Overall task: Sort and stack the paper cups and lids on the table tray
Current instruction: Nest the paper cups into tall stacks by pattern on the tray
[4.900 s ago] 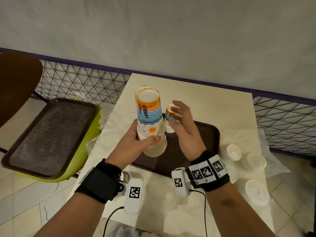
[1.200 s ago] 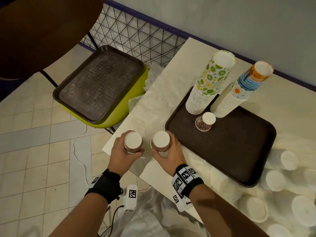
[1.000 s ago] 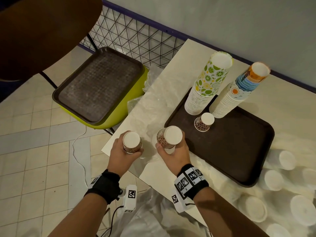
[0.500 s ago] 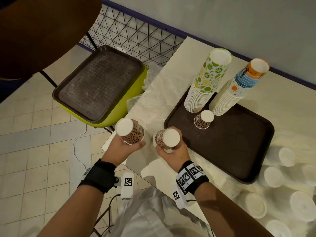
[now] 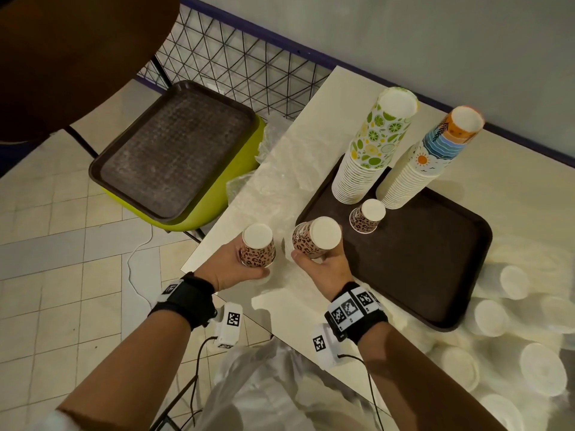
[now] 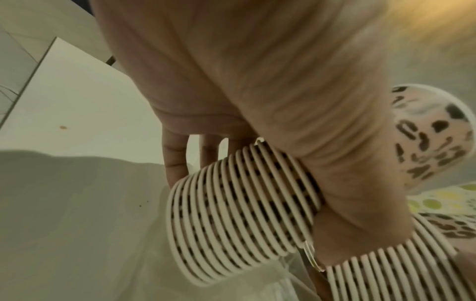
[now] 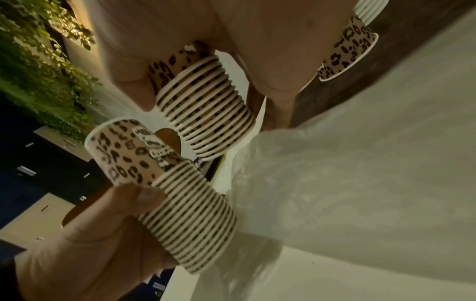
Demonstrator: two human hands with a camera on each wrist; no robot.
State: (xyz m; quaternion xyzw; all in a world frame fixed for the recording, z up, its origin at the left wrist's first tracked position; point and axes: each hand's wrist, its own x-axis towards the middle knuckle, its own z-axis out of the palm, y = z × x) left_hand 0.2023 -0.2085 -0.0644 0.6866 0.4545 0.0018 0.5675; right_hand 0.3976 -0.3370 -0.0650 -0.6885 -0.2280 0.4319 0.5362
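From the head view, the left hand (image 5: 239, 269) and right hand (image 5: 323, 265) each grip an upside-down leopard stack (image 5: 257, 247) over the worktop's (image 5: 513, 185) near-left corner; the brown tray (image 5: 435, 259), with its lone leopard cup (image 5: 367, 216), lies forward-right, nearer the right hand. The left wrist view shows fingers (image 6: 175, 160) wrapped round nested rims. The right wrist view shows both stacks side by side, near-upright.

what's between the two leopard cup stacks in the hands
Nothing solid: a narrow gap separates the left hand's leopard stack from the right hand's leopard stack, with only crinkled clear plastic wrap on the table below. The head view shows it best.
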